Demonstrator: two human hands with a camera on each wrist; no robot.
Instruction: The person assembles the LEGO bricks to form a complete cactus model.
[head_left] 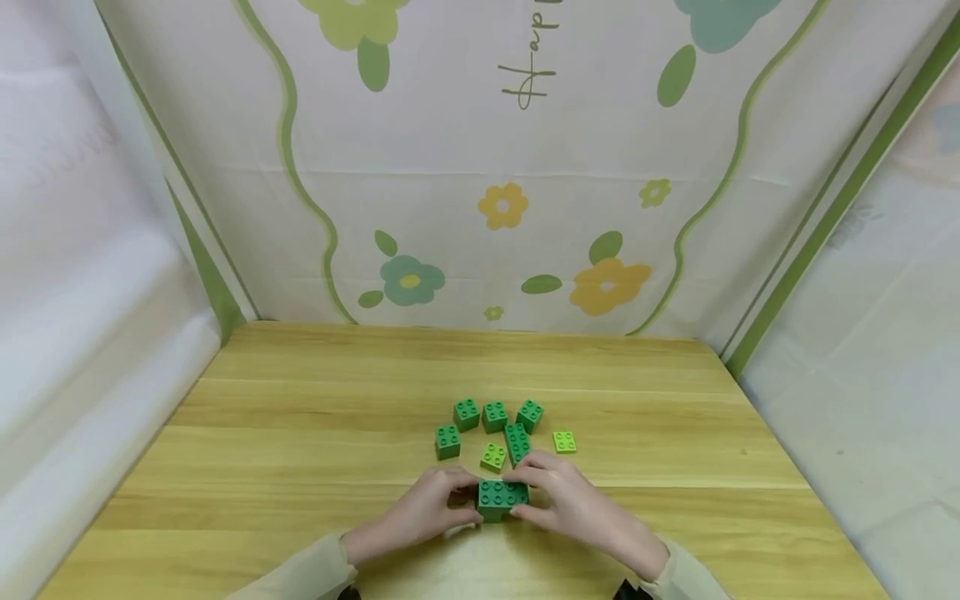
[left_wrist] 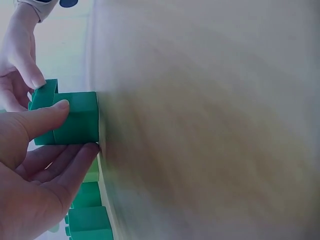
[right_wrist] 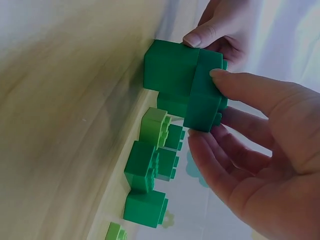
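In the head view, a long, flat dark green toy brick (head_left: 495, 491) lies on top of a taller green brick (head_left: 491, 515) near the front of the table. The upper brick overhangs toward the right. My left hand (head_left: 427, 505) grips the left side of the pair, its thumb on the near face of the lower brick (left_wrist: 82, 120). From the other side, my right hand (head_left: 561, 495) pinches the overhanging part of the upper brick (right_wrist: 202, 95) between thumb and fingers. Whether the bricks are fully pressed together is hard to tell.
Just behind the hands stand several green bricks (head_left: 494, 415), a long green brick (head_left: 517, 442) and a light green brick (head_left: 492, 456). Farther right lies another light green brick (head_left: 565, 442). Printed cloth (head_left: 450, 150) rises behind the wooden table (head_left: 300, 417).
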